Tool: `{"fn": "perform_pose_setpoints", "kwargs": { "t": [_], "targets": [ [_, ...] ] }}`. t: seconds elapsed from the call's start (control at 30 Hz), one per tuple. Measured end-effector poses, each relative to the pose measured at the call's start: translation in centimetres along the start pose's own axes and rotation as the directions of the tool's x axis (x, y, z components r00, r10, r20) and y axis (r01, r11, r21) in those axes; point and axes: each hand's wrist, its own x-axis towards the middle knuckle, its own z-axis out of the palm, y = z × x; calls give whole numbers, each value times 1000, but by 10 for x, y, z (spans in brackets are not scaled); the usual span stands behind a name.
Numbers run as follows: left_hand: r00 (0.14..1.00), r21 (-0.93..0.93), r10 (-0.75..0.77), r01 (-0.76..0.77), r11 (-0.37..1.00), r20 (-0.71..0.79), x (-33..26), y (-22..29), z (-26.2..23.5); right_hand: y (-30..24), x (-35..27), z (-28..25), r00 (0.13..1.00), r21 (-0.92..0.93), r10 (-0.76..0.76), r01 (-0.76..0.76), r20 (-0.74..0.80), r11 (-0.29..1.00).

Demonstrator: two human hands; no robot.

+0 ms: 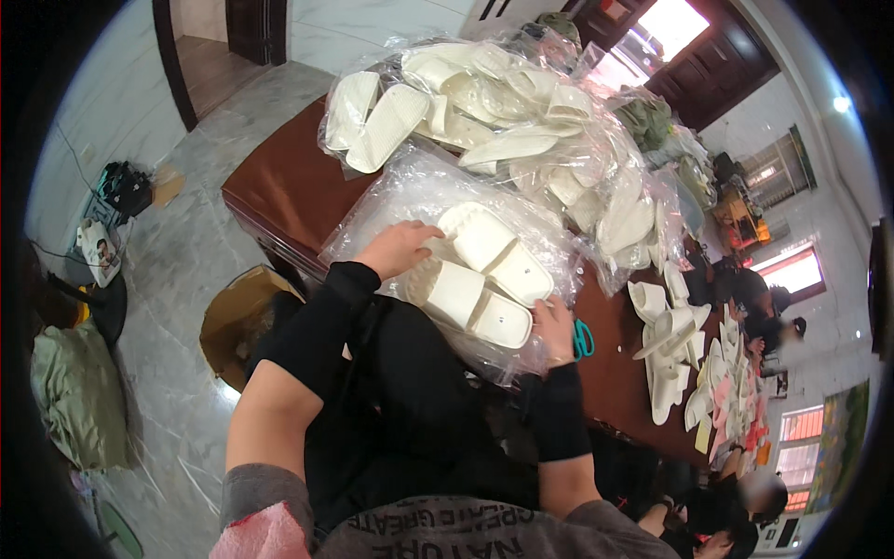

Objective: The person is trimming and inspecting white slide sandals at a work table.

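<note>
A pair of cream-white slide slippers (447, 291) lies side by side on a stack of clear plastic bags (372, 210) at the table's near edge. At the strap end is my left hand (402, 250), its fingers spread and slightly bent beside the slippers. My right hand (556, 328) is closed at the heel end, fingertips against the heel of the farther slipper. Its thumb side is partly hidden. Next to that hand lie teal-handled scissors (583, 340).
Bagged white slippers (521, 102) are heaped at the back of the brown table (289, 172). Loose slippers (666, 340) lie to the right. An open cardboard box (223, 321) stands on the floor at left, near a green sack (79, 396). Other people sit along the right.
</note>
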Motion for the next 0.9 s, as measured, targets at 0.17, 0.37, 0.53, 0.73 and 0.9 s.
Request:
{"fn": "perform_pose_setpoints", "kwargs": {
  "t": [0.17,0.37,0.53,0.73,0.9],
  "targets": [
    [995,-11,83,-82,997,50,8,1,-1,-22,-23,-63,856,-744,-468,161,-222,648],
    [977,18,151,-155,988,149,10,-1,-4,8,-54,-76,911,-940,-411,128,-14,315],
    [975,139,198,-212,967,105,7,-7,-1,9,-60,-72,834,-946,-551,191,16,261],
    [990,-184,31,-56,981,-136,15,11,-12,12,-53,-94,941,-624,-239,40,-239,780],
    [969,-655,-243,161,739,-35,18,24,-20,-24,-61,-76,994,505,-43,86,-97,859]
  ]
}}
